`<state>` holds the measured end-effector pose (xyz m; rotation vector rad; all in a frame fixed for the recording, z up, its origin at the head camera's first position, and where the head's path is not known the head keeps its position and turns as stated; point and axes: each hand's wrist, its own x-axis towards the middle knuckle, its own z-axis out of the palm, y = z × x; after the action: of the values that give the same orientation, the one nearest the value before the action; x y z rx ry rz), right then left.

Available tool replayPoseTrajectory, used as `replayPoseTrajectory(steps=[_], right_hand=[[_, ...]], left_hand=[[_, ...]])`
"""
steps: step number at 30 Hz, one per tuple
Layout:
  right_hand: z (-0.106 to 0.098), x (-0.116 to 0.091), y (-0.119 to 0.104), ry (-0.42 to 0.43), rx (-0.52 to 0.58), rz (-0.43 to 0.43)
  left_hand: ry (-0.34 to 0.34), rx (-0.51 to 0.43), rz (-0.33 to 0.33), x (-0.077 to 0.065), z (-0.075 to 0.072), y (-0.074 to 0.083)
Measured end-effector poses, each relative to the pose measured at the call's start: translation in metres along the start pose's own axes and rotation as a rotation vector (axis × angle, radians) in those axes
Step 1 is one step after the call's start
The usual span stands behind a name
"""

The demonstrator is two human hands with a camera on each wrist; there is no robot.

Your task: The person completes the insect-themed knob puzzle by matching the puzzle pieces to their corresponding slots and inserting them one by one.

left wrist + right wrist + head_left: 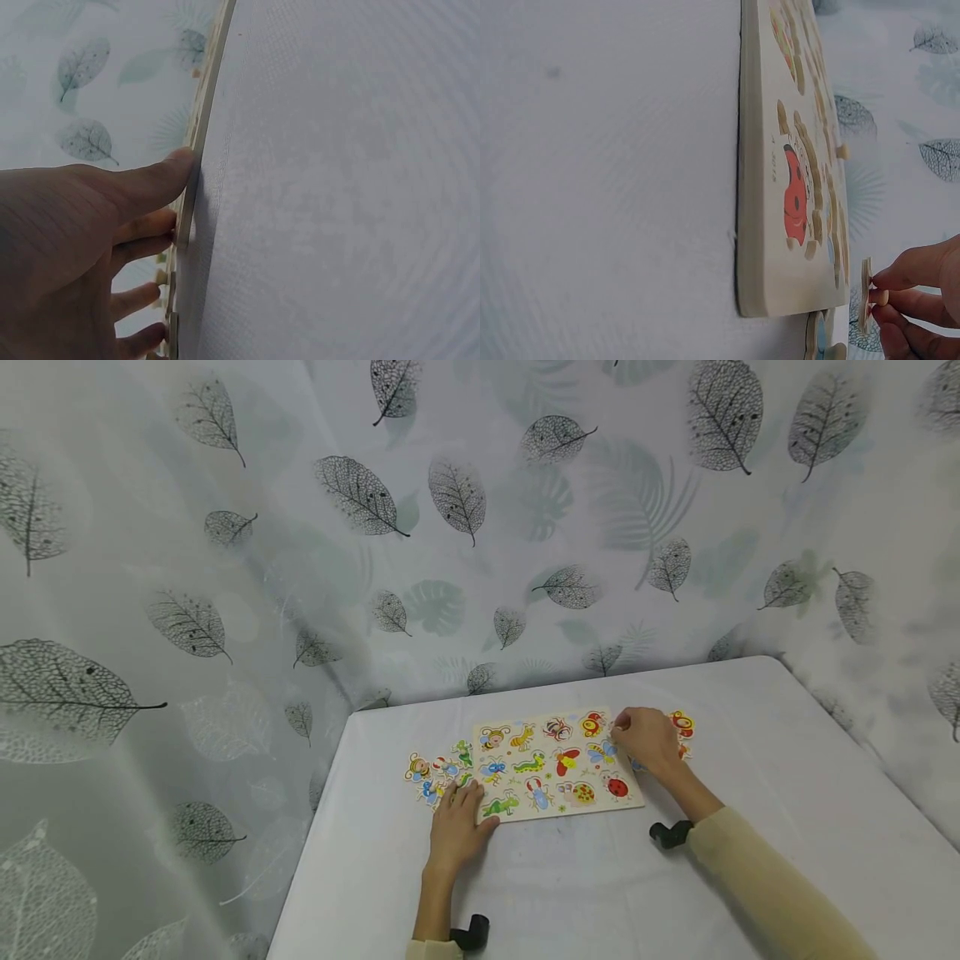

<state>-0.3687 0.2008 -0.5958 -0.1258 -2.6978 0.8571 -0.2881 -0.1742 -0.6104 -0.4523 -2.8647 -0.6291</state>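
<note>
Wooden knobbed piece (865, 300) sits pinched in right fingers (915, 304); left fingers (137, 301), spread, touch board (787, 281).

Table (562, 877): plain white. Board (636, 797) toward far edge: cream; insects (530, 767) in red, yellow, green, blue. Ladybird (617, 787), board's near right corner: red, dark spots. Loose pieces (417, 768) off its left edge: yellow-black, blue, green. Curtain (645, 410): whitish, black veined leaves (555, 439), pale green fronds (622, 502). Sleeve (772, 877): beige.
</note>
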Motion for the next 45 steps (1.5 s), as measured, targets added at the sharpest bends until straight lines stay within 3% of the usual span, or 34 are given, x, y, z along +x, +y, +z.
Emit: replayPoseTrajectory(steps=[7,14,45], right_hand=[[0.002,-0.003,0.001,0.003,-0.015,-0.017],[0.002,-0.005,0.000,0.004,-0.016,-0.013],[0.005,-0.025,-0.001,0.005,0.039,-0.030]], left_hand=[[0.008,0.014,0.012,0.000,0.001,-0.001],[-0.061,-0.002,-0.037,0.003,0.001,-0.001],[-0.049,0.011,-0.031,0.003,0.000,0.001]])
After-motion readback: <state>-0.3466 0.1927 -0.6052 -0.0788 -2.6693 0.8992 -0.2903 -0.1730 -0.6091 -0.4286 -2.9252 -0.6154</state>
